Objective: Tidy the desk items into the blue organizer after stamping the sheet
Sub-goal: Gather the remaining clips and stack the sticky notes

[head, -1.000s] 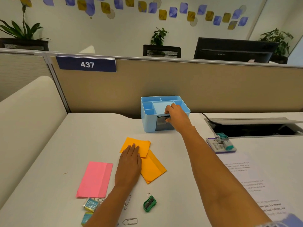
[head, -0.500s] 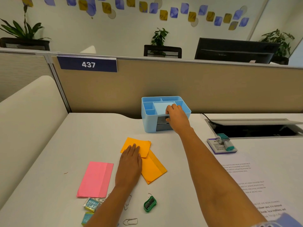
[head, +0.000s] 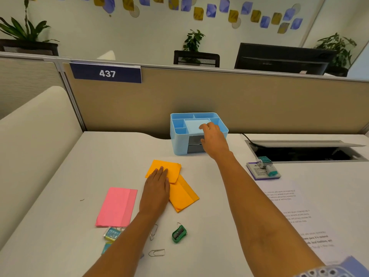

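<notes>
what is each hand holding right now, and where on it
Neither hand visibly grips anything. The left hand lies flat on the orange envelopes; the right hand rests open-fingered at the blue organizer, over its front rim.

Dark blue sign (head: 105,73) on top edge of beige partition (head: 219,100): white number "437", clear. White printed sheet (head: 295,212) on tabletop (head: 60,196), right side: several paragraphs of small print, blurred; only bold fragments near lower edge partly legible, seemingly "local traditions, and". Small card (head: 259,172) under teal stamp (head: 268,166): dark lines of print, too small to read. Green sharpener (head: 179,234), wrapped packets (head: 111,234): no legible marking.
</notes>
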`<state>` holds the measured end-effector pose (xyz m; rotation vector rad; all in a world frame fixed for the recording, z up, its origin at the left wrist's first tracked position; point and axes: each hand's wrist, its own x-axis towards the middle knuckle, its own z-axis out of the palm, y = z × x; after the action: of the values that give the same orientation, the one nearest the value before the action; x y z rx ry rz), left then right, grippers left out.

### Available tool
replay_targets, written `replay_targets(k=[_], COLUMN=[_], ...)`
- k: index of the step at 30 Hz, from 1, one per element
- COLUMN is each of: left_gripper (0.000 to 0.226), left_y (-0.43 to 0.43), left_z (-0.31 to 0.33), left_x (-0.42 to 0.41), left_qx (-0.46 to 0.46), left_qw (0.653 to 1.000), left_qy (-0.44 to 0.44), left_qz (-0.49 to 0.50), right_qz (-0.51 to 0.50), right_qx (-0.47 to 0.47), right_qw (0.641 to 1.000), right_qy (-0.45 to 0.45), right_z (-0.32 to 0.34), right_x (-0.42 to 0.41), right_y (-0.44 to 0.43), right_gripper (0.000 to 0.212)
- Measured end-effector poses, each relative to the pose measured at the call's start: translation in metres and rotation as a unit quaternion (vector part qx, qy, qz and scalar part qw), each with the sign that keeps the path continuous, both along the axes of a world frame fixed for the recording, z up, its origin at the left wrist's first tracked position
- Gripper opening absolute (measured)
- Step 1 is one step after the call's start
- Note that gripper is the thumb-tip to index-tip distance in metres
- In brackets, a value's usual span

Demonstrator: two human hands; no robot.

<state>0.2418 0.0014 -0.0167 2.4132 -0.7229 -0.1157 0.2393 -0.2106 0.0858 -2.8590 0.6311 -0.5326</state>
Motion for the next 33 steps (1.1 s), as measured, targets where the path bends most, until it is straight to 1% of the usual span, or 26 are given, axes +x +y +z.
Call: replay_targets(k=[5, 6, 9, 11, 14, 17, 21, 25, 27, 29, 33], left_gripper=[0.063, 0.059, 0.038, 0.034, 0.032, 0.032, 0.037, 0.033, 0.03, 0.03, 0.031], left_y=[0.009, 0.013, 0.029, 0.04, 0.054, 0.062, 0.07, 0.077, 0.079, 0.08, 0.081], left_z=[0.017, 0.02, 0.026, 0.029, 0.03, 0.03, 0.026, 0.024, 0.024, 0.025, 0.033], left_x=[-0.011, -0.014, -0.025, -0.039, -0.062, -0.08, -0.096, -0.106, -0.109, -0.111, -0.11], left_qx=[-0.014, -0.014, -0.031, -0.058, -0.05, -0.029, 0.03, 0.062, 0.064, 0.053, 0.032], left_qw=[1.0, 1.0, 0.999, 0.998, 0.997, 0.998, 0.999, 0.997, 0.997, 0.997, 0.997], left_qy=[0.007, 0.007, 0.009, 0.013, 0.02, 0.007, -0.008, -0.024, -0.026, -0.024, 0.004], left_qz=[-0.001, 0.003, 0.023, 0.036, 0.051, 0.047, 0.038, 0.031, 0.041, 0.056, 0.065], right_qz=[-0.001, 0.002, 0.011, 0.022, 0.046, 0.074, 0.105, 0.099, 0.096, 0.094, 0.074], right_qx=[0.024, 0.03, 0.056, 0.072, 0.095, 0.113, 0.14, 0.144, 0.152, 0.156, 0.155], right_qw=[0.999, 0.999, 0.997, 0.996, 0.993, 0.99, 0.984, 0.984, 0.984, 0.983, 0.984], right_qy=[-0.032, -0.037, -0.054, -0.054, -0.046, -0.028, -0.024, -0.025, -0.01, 0.002, -0.037], right_z=[0.001, 0.0, -0.008, -0.017, -0.034, -0.052, -0.068, -0.08, -0.084, -0.087, -0.087], right_x=[-0.026, -0.032, -0.051, -0.065, -0.084, -0.104, -0.137, -0.168, -0.179, -0.186, -0.195], right_y=[0.022, 0.028, 0.051, 0.069, 0.096, 0.124, 0.154, 0.172, 0.177, 0.179, 0.174], right_gripper=[0.036, 0.034, 0.031, 0.028, 0.024, 0.024, 0.024, 0.031, 0.035, 0.034, 0.029])
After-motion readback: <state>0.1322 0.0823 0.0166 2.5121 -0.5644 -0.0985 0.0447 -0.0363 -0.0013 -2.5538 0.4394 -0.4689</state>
